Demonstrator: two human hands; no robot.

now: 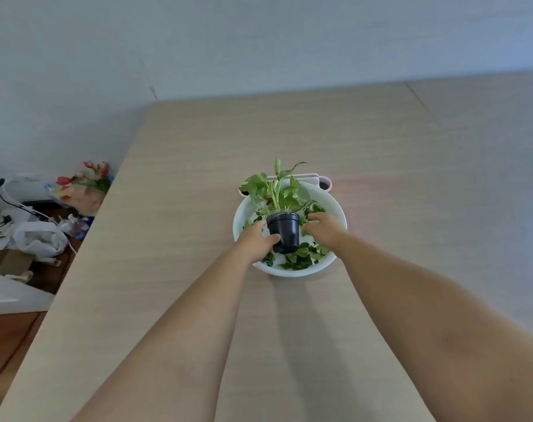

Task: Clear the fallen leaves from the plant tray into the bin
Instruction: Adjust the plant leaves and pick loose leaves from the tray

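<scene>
A round white plant tray (328,198) sits on the wooden table, strewn with green fallen leaves (301,261). In its middle stands a small black pot (285,231) with a leafy green plant (274,190). My left hand (256,241) grips the pot's left side, thumb across its front. My right hand (324,226) rests palm down on the leaves to the right of the pot, fingers curled over them; whether it holds any is hidden. Behind the tray, a pale container (324,181) peeks out, mostly hidden by the plant.
The light wooden table (198,178) stretches far back and to both sides of the tray. Off its left edge lie a bunch of red flowers (90,181), plastic bags (38,239) and cables on a lower surface.
</scene>
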